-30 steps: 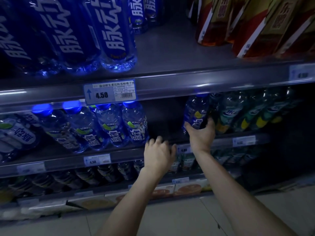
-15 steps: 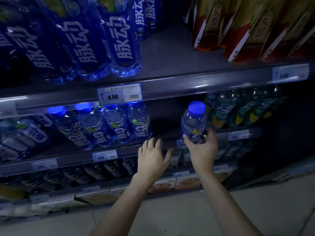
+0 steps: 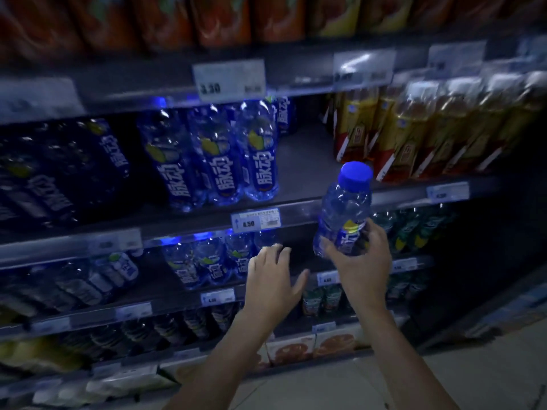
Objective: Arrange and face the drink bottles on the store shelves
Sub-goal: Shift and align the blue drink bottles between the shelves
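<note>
My right hand (image 3: 362, 261) grips the lower half of a small clear bottle with a blue cap (image 3: 344, 208), held upright in front of the shelf edge (image 3: 299, 210). My left hand (image 3: 273, 284) hovers open, fingers spread, in front of the lower shelf's small blue bottles (image 3: 207, 261). On the shelf above stand tall blue bottles with white lettering (image 3: 225, 161), with a bare gap of shelf (image 3: 305, 167) to their right.
Amber tea bottles with red and yellow labels (image 3: 429, 128) fill the right of the upper shelf. Green-labelled bottles (image 3: 414, 229) stand right of the held bottle. Dark blue multipacks (image 3: 62, 173) lie at the left. Price tags (image 3: 256, 221) line the shelf edges. Floor tiles show at bottom right.
My right hand has pulled the small bottle out of the lower shelf and lifted it up to the level of the shelf above. The view has tilted upward. My left hand has opened.
</note>
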Action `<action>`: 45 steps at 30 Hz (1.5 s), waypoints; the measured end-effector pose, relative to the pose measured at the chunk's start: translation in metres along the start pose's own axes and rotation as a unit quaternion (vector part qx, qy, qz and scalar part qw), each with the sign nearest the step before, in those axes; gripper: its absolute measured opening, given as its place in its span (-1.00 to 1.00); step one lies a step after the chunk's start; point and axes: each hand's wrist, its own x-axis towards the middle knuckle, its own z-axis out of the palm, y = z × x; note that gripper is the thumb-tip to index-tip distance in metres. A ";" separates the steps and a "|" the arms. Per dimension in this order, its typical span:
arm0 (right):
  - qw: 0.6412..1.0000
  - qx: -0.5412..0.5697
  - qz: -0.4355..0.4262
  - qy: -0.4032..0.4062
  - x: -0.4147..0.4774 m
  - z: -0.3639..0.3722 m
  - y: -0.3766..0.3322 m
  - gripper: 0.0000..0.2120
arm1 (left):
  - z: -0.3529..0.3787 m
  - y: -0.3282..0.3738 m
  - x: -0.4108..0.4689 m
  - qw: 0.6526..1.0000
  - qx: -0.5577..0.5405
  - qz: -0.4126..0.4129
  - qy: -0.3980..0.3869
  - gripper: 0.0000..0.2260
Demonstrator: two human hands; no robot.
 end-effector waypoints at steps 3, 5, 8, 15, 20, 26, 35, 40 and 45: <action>1.000 -0.002 0.010 0.002 0.017 -0.003 -0.036 -0.52 | -0.036 0.004 0.008 0.999 -0.006 0.016 0.038 -0.44; 1.000 -0.012 0.018 -0.002 0.028 -0.004 -0.056 -0.53 | -0.057 0.005 0.015 0.997 -0.005 0.025 0.067 -0.44; 0.999 -0.013 0.038 -0.022 0.046 0.000 -0.073 -0.57 | -0.078 0.003 0.028 0.996 0.013 0.019 0.088 -0.44; 0.997 -0.042 0.048 -0.040 0.069 0.014 -0.080 -0.50 | -0.090 -0.007 0.044 0.997 0.035 -0.016 0.072 -0.37; 0.997 -0.021 0.054 -0.060 0.079 0.026 -0.082 -0.59 | -0.083 -0.016 0.049 0.997 0.043 -0.033 0.053 -0.38; 0.996 -0.032 0.039 -0.074 0.105 0.037 -0.092 -0.53 | -0.080 -0.026 0.049 0.996 0.055 -0.040 0.054 -0.40; 0.997 -0.023 0.022 -0.075 0.122 0.061 -0.097 -0.60 | -0.078 -0.027 0.048 0.996 0.041 -0.034 0.067 -0.43; 0.996 -0.004 0.034 -0.084 0.115 0.075 -0.090 -0.54 | -0.073 -0.031 0.049 0.998 0.032 -0.047 0.042 -0.44; 0.995 0.020 0.059 -0.073 0.116 0.081 -0.083 -0.48 | -0.070 -0.034 0.046 0.997 0.034 -0.034 0.052 -0.43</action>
